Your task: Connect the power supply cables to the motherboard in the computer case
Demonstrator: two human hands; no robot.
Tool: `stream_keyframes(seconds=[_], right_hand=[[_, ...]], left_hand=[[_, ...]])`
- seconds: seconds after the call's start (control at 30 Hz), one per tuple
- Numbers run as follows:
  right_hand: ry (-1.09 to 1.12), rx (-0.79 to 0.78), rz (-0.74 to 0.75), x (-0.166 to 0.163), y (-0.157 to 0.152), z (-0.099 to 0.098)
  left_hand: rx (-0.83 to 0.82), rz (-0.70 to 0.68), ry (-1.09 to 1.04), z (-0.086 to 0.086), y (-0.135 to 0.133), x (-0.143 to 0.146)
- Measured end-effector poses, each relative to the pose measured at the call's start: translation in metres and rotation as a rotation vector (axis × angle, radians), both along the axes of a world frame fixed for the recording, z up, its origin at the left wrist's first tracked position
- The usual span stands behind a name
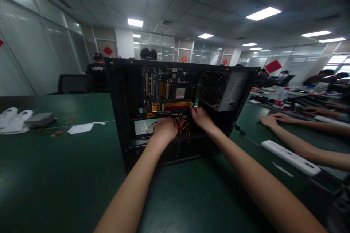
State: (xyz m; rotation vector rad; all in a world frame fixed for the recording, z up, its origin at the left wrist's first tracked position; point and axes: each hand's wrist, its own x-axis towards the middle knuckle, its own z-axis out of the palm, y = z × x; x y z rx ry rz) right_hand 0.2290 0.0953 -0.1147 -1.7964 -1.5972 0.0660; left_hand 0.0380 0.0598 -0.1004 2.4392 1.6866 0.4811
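Observation:
An open black computer case [116, 116] stands on the green table, its inside facing me. Mounted in it are a motherboard [171, 85] and, at upper right, a power supply [231, 91] with a round fan grille. A bundle of red, yellow and black cables [184, 125] lies between my hands, below the board. My left hand [165, 131] is closed at the left of the bundle; its fingertips are hidden. At the lower right end of the memory slots [177, 106], my right hand [202, 118] is closed, with whatever it pinches hidden.
On the left of the green table [68, 174] lie a white paper [80, 128], a grey block [39, 120] and white objects [16, 119]. To the right are a white power strip [290, 157] and another person's forearms [295, 145]. A bottle [285, 94] stands farther back.

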Motion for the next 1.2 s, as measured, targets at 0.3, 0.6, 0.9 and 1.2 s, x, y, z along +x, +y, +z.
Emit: stream_keyframes(seconds=[0.3, 0.6, 0.9, 1.2], right_hand=[[-0.024, -0.030, -0.028, 0.002, 0.001, -0.001], [-0.022, -0.016, -0.031, 0.001, -0.001, 0.000], [0.004, 0.058, -0.070, 0.006, 0.012, -0.005], [-0.005, 0.096, -0.045, 0.008, 0.013, -0.006]], left_hand=[[0.002, -0.011, -0.004, -0.001, 0.000, -0.002], [0.009, -0.026, -0.011, -0.001, 0.000, -0.003], [-0.008, -0.022, -0.005, 0.000, 0.000, -0.002], [-0.018, -0.036, 0.006, 0.002, 0.000, 0.000]])
